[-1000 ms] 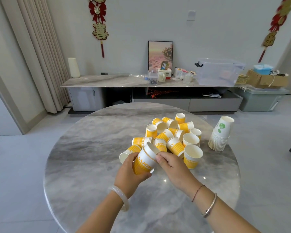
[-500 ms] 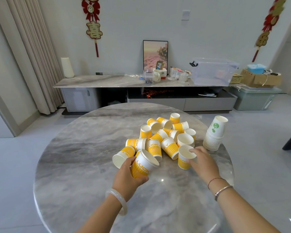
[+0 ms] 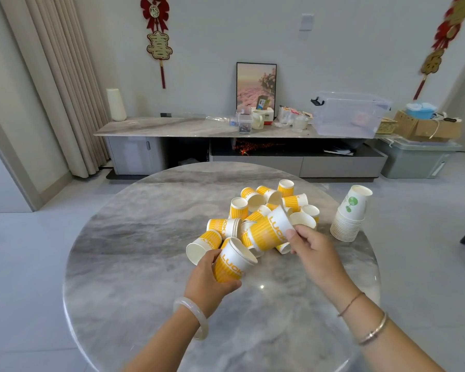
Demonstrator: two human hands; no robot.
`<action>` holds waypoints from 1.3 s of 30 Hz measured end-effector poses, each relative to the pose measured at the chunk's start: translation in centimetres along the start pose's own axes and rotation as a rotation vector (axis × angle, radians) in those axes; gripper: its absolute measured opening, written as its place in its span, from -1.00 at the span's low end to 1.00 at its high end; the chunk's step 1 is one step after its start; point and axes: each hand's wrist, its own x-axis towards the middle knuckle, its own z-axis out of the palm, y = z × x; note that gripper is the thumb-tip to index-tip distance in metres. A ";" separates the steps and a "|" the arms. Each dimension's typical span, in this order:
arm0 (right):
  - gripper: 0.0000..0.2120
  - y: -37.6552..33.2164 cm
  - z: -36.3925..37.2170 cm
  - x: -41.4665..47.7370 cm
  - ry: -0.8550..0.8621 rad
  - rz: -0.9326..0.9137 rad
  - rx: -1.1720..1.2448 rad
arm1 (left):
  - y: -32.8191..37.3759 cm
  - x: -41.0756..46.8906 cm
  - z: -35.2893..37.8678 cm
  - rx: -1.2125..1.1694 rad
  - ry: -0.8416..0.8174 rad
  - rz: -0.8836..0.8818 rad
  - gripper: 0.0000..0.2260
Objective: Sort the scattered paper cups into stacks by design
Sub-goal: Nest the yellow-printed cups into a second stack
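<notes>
Several yellow-and-white "LUCKY" paper cups (image 3: 269, 202) lie scattered in a heap on the round grey marble table (image 3: 134, 264). My left hand (image 3: 208, 280) grips a short nested stack of yellow cups (image 3: 232, 263), mouth tilted up and to the right. My right hand (image 3: 313, 249) holds one yellow cup (image 3: 270, 232) by its rim, lifted sideways above the heap with its base pointing left. A tall stack of white cups with a green print (image 3: 350, 214) stands at the table's right edge.
Behind the table runs a long low marble-topped cabinet (image 3: 159, 127) with a clear plastic bin (image 3: 349, 114), mugs and a framed picture. Curtains hang at the left. Cardboard boxes and a grey crate sit at the far right on the tiled floor.
My right hand reached to an upright yellow cup at the heap's right side, took it and lifted it sideways toward the left hand's stack. The left hand stayed nearly still.
</notes>
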 end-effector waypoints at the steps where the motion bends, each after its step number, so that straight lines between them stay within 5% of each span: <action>1: -0.71 -0.9 0.6 -0.5 -0.037 -0.016 0.026 | 0.1 -0.1 -0.1 -0.004 -0.001 0.002 -0.40; 22: -0.76 -3.9 12.0 -1.6 -0.495 -0.195 -0.184 | -2.3 -0.7 -6.8 0.077 0.122 -0.015 -0.47; 25: -0.82 -3.3 12.6 0.3 -0.275 -0.165 -0.050 | -3.4 -0.6 -8.6 0.070 0.188 -0.075 -0.48; 28: -0.77 -1.5 13.3 2.7 -0.078 -0.102 -0.294 | -4.3 -0.5 -10.1 0.047 0.244 -0.142 -0.50; 33: -0.60 0.4 17.8 4.0 -0.239 -0.186 -0.859 | -4.7 -0.5 -11.1 0.022 0.257 -0.168 -0.51; 39: -0.67 -0.4 20.0 4.0 -0.211 -0.301 -1.098 | -4.6 -0.5 -11.1 0.005 0.258 -0.182 -0.52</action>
